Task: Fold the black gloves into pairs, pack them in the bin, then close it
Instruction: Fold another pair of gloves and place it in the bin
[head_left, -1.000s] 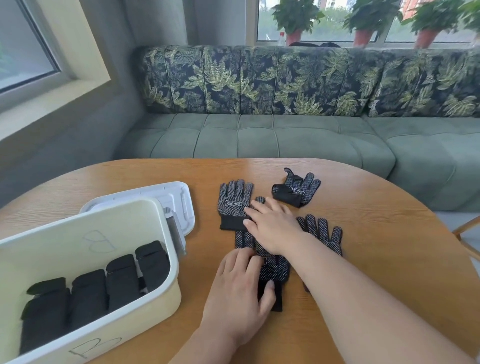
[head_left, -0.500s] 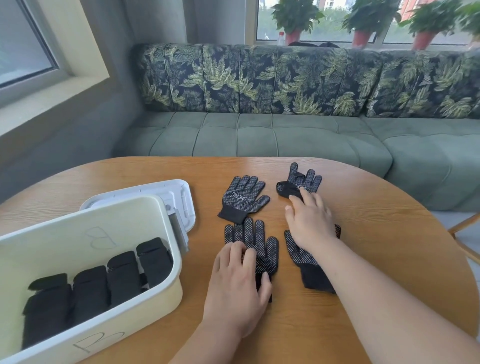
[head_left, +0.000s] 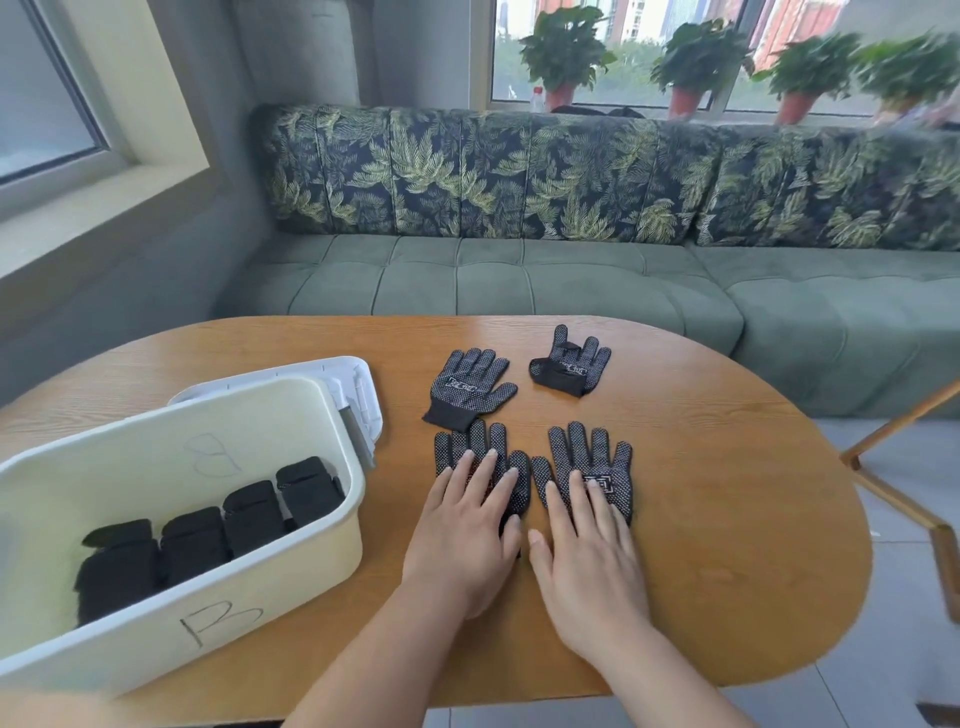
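Observation:
Two black dotted gloves lie flat side by side in front of me on the wooden table (head_left: 727, 519). My left hand (head_left: 467, 530) rests flat on the left glove (head_left: 467, 441), fingers straight. My right hand (head_left: 587, 551) lies flat on the right glove (head_left: 602, 457). Farther back lie a third glove (head_left: 470, 387) spread flat and a fourth glove (head_left: 571, 366) with its cuff crumpled. The cream bin (head_left: 322, 566), marked B, stands open at the left and holds several folded black glove bundles (head_left: 249, 517).
The bin's white lid (head_left: 358, 384) lies on the table behind the bin. A green sofa with leaf-print cushions (head_left: 519, 171) runs behind the table. A wooden chair frame (head_left: 904, 488) stands at the right, off the table edge.
My right hand drew the right glove back toward me and flattened it beside the left glove. The left hand has stayed pressing its glove. The camera tilted up.

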